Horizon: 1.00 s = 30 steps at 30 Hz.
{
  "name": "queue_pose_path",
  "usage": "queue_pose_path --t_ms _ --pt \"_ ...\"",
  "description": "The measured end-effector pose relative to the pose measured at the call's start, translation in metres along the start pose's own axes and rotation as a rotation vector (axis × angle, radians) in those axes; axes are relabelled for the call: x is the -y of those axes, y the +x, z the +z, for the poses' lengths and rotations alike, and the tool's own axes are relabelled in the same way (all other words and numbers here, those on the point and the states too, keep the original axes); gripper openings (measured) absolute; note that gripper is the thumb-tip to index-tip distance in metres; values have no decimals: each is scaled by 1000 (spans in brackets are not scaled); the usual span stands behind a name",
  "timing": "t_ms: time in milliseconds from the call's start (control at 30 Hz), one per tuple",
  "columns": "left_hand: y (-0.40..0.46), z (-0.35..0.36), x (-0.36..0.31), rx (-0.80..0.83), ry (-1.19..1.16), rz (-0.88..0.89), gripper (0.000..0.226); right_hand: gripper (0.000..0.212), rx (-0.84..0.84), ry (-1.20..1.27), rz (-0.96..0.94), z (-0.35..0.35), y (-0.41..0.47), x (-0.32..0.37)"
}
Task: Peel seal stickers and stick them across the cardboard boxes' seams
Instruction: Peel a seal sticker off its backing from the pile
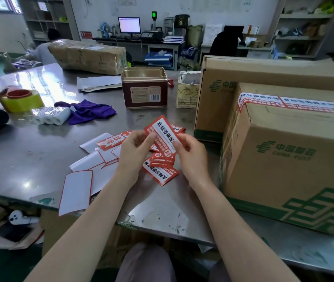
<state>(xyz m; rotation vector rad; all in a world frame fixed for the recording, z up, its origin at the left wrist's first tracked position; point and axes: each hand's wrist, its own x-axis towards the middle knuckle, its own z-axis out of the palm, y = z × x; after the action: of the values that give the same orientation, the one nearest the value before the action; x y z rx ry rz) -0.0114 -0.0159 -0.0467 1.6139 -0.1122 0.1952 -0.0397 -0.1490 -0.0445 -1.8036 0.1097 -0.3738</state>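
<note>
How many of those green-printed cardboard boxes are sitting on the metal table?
2. The nearer box stands at the table's right edge, with red seal stickers already across its top. The larger box stands directly behind it. Others may be hidden past the frame.

Cardboard box (288, 159) blocks right; bare table (29, 155) left.

Postal packing room; China Post cartons (288, 159), parcel scale (153, 17), shelving (302, 27).
</note>
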Motion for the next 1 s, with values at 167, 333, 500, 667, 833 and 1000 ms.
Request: queue_pose_path --t_ms 167,333,500,667,833,1000 --pt "1 -2 0 -45 11 -7 14 30 -22 -22 -38 0 -1 1" --pt "2 -3 -1 -71 -106 -79 12 36 -41 243 156 2 3 2" --pt "-4 0 -2 173 -58 -92 11 21 -144 395 214 -4 6 1" --pt "-8 2 -5 260 25 -65 15 14 -273 258 90 -8 6 -1" --pt "-9 3 -8 256 54 -72 12 13 -268 216 79 -10 5 -2" --pt "-10 2 -10 263 52 -107 11 15 -282 196 100 -10 5 -2"
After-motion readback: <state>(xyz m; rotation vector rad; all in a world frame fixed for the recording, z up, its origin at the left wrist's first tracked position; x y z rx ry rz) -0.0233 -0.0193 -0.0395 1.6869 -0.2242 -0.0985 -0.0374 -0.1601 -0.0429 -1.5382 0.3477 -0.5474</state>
